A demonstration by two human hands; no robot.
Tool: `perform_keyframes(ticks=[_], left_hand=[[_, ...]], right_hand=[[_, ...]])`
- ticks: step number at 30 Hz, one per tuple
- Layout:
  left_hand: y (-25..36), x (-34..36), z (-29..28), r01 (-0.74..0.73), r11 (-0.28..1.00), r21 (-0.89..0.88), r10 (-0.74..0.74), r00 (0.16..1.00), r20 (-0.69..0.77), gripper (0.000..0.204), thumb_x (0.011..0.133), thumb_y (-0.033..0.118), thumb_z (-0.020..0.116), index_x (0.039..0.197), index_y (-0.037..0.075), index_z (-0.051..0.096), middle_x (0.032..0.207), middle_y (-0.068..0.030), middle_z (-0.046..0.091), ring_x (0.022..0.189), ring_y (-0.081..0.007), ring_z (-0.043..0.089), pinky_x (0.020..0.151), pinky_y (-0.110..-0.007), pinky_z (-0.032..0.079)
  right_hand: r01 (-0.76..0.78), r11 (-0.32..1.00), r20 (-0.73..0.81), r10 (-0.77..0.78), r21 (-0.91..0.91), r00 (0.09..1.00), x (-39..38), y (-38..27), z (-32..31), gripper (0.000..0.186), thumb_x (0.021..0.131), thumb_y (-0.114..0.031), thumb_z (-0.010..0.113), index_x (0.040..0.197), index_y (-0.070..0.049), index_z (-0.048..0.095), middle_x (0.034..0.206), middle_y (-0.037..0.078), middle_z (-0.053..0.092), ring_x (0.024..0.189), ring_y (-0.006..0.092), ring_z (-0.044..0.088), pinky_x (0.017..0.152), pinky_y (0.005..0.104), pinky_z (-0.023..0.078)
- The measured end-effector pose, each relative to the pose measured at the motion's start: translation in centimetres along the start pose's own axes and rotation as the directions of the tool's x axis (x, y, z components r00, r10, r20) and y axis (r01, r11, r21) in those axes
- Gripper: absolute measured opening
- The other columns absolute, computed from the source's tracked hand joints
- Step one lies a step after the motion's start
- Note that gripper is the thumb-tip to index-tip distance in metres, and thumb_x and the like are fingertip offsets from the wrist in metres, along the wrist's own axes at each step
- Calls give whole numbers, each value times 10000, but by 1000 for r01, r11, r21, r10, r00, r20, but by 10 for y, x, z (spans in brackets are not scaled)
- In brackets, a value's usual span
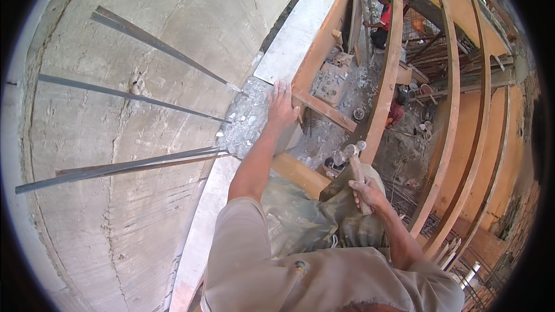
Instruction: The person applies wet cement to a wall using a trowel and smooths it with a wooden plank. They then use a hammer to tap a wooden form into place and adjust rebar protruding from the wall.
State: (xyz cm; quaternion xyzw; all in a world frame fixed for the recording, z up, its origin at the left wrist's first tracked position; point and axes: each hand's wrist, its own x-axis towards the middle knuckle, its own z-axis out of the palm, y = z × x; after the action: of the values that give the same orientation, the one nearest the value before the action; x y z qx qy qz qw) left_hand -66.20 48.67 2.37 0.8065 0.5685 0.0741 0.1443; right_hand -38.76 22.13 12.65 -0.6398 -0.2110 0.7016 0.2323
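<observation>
My left hand lies flat with its fingers stretched out, on the edge of a rough grey concrete patch strewn with pale chips. It holds nothing. Beside its fingertips is the end of a white-topped board. My right hand is wrapped round the wooden handle of a hammer, whose pale, dusty head points up and away from me, above my knee. Several dark steel bars stick out from the concrete patch across the wall side.
A tall concrete wall fills the left. Long wooden beams run along the right, with a short timber joining near my left hand. Far below, two people stand or crouch among buckets and rubble.
</observation>
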Motion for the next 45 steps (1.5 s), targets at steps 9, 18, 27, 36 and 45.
perform_keyframes(ticks=[9,18,27,36,45], left_hand=[[23,-308,5,401,908,-123,-350,885,307,712,845,387,694,1397,-13,490,1461,-233,462,1408,-365,367,1154,-460,293],[-1,-392,14,561,680,-472,-554,815,170,672,935,482,565,1381,-18,513,1401,-271,510,1306,-405,483,1093,-460,365],[68,-294,-1,489,860,-147,-447,860,245,576,942,458,562,1192,-54,648,1240,-288,621,1176,-426,582,1012,-470,437],[157,-252,52,41,893,-448,223,824,521,538,967,392,552,1243,-65,617,1214,-265,644,1147,-388,599,971,-422,446],[120,-230,73,270,864,-425,9,836,549,678,877,404,681,1300,-109,548,1272,-275,610,1198,-337,583,1033,-372,426]], right_hand=[[153,988,-20,-152,33,988,5,12,0,225,889,-220,693,876,-62,534,641,16,525,464,133,514,405,317,429],[390,896,-170,-359,211,918,-60,52,-37,221,903,-205,651,991,-54,516,669,28,527,472,133,503,410,318,436],[377,926,-620,-281,26,733,-238,179,-160,222,915,-242,613,983,-54,516,638,30,510,461,137,514,428,320,451],[490,872,-1000,8,14,14,-343,317,-192,415,859,-299,654,1050,55,553,897,235,646,841,353,667,750,464,507],[-40,999,-958,-1,11,-288,-440,483,-309,252,917,-236,574,856,-8,663,684,115,640,580,218,619,495,426,442]])
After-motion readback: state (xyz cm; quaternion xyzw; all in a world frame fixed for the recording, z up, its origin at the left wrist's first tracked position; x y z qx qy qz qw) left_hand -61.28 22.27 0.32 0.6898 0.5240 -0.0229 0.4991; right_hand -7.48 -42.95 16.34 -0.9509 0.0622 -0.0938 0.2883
